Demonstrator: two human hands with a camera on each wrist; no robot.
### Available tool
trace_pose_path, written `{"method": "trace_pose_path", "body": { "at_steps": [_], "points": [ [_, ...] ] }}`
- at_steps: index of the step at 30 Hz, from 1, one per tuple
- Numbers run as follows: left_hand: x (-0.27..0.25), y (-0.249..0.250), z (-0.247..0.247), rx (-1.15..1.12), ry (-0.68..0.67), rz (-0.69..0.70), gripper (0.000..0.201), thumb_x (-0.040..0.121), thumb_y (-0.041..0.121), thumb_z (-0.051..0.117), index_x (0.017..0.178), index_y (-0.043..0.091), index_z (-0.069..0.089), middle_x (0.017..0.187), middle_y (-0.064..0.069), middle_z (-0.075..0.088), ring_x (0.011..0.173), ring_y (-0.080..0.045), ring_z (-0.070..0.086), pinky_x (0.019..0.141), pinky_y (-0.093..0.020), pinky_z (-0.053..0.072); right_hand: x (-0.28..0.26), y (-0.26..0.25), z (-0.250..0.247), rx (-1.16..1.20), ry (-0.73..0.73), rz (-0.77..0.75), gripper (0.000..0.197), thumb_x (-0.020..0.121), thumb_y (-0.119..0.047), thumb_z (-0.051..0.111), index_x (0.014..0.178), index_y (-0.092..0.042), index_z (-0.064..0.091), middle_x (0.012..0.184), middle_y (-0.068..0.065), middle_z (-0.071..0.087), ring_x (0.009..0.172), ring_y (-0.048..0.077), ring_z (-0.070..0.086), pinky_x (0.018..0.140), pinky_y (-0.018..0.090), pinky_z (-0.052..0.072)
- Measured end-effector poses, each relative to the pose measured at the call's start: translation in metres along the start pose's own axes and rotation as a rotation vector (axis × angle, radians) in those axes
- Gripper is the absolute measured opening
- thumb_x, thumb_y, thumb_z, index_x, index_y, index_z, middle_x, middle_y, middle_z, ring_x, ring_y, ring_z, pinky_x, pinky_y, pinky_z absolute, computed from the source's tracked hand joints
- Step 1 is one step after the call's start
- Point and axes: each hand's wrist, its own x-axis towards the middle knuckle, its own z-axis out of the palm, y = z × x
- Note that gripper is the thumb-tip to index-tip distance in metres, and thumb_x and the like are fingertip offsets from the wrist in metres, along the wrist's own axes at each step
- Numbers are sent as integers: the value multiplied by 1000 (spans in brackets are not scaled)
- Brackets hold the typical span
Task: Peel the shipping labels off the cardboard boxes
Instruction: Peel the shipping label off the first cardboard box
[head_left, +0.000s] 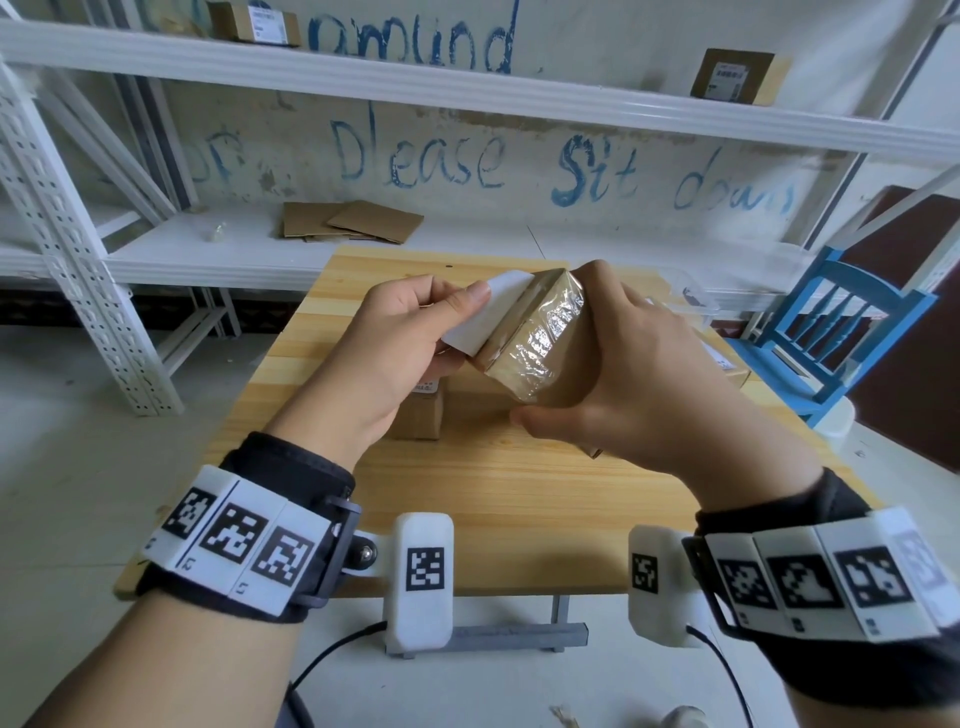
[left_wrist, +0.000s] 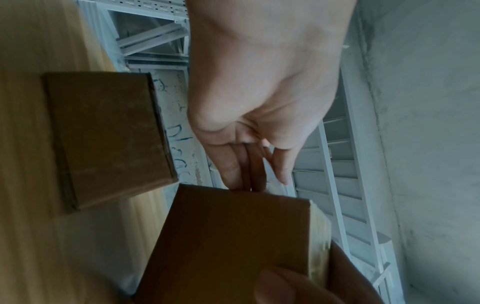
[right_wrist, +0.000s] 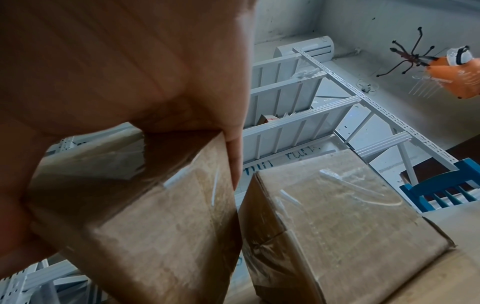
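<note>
My right hand (head_left: 618, 364) grips a small taped cardboard box (head_left: 535, 343) and holds it tilted above the wooden table (head_left: 519, 493). My left hand (head_left: 415, 332) pinches a white shipping label (head_left: 483, 317), peeled partly away from the box's left face and curling up. The right wrist view shows the same box (right_wrist: 145, 216) in my palm, its tape shiny. In the left wrist view the box (left_wrist: 233, 236) is near my left fingertips (left_wrist: 233, 172). A second small box (head_left: 421, 410) with a label sits on the table under my left hand.
Another taped box (right_wrist: 337, 216) stands on the table to the right, near a blue chair (head_left: 841, 322). White metal shelving (head_left: 208, 260) stands behind the table, with flat cardboard pieces (head_left: 353, 221) on it and labelled boxes (head_left: 732, 75) on the upper shelf.
</note>
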Motion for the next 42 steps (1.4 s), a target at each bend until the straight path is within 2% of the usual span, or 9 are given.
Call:
{"method": "trace_pose_path", "body": {
  "at_steps": [4,8,13,16,20,25,29,38,42],
  "points": [
    [0,-2,4,2,46,17,22,93,33,72,80,19,62,97,-4,72,89,-20,69,94,-46,57,0,2,-2,24,5,3,80,54,-64,80,113,-24,43,92,-7,55,78,2,53,63,12,39],
    [-1,-2,5,79,31,46,21,96,38,67,86,21,61,91,4,73,84,-16,68,82,-36,57,-1,3,-3,25,7,5,79,54,-64,80,111,-25,42,91,-8,55,76,1,52,62,12,38],
    [-1,-2,3,289,-11,108,31,102,47,53,125,34,70,118,15,69,108,-2,63,90,-27,57,-1,4,-1,21,1,5,79,54,-63,82,110,-27,40,91,-9,54,77,1,53,63,12,39],
    [2,-5,2,363,-33,121,51,102,53,49,104,8,75,92,-9,67,88,-18,63,91,-45,59,-1,4,-2,27,6,-4,78,54,-64,81,108,-29,38,90,-10,53,76,0,51,64,10,38],
    [5,-8,-1,366,-59,160,65,104,49,48,89,-13,61,81,-11,54,77,-21,53,86,-48,58,-1,3,-2,28,6,-7,78,54,-64,82,108,-29,38,90,-10,53,76,0,51,62,12,38],
    [5,-9,-1,435,-45,221,63,106,45,44,81,-12,52,75,-12,48,71,-19,51,79,-46,59,0,3,-2,38,5,-9,79,53,-63,82,111,-27,41,91,-9,55,77,0,53,65,9,38],
    [5,-10,-2,414,-36,216,61,106,45,45,86,-10,60,89,-32,60,78,-27,60,83,-50,59,0,3,-2,30,-5,-3,81,53,-65,80,114,-28,42,93,-8,56,79,1,54,60,12,37],
    [7,-11,-3,343,-34,188,67,100,53,47,85,-11,61,90,-36,59,83,-40,61,86,-56,59,0,3,-1,30,-2,2,80,52,-64,81,113,-29,42,95,-9,56,79,0,54,60,11,35],
    [8,-12,-3,317,-39,179,60,106,45,47,88,-10,65,94,-36,62,84,-41,62,87,-55,58,1,2,-1,26,-7,1,80,52,-64,80,113,-28,43,95,-8,56,80,0,53,59,11,33]
  ]
}}
